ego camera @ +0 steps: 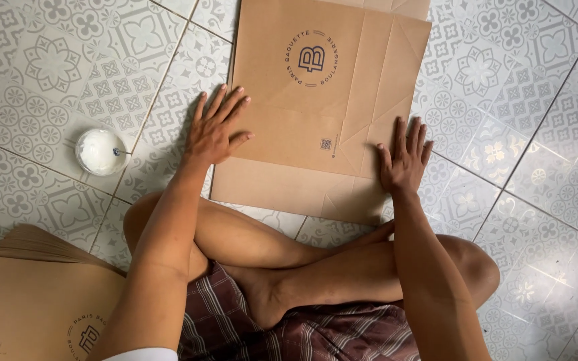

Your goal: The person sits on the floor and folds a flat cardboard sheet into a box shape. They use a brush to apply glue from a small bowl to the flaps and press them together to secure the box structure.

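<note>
Flat brown paper bag [316, 100] lay on the patterned tile floor [55, 80], directly ahead of the seated person's crossed legs [316, 267]. Its bottom flap was folded up toward the body of the bag, leaving a plain strip nearest the knees. A round dark-blue printed emblem [312, 59] sat in the upper middle of the bag; a small square code mark [326, 144] sat low on the folded flap.

Left hand [215, 130] lay flat, fingers spread, pressing on the bag's left edge, part on paper and part on tile. Right hand [404, 160] lay flat, fingers close together, pressing the flap's lower right corner. Neither hand pinched anything.

A stack of like brown bags [28, 307] sat at lower left, just beside the left knee. A small round tub of white paste [100, 151] with a thin stick in it stood on tile, left of the left hand, apart from it. Open tile ran right of the bag.
</note>
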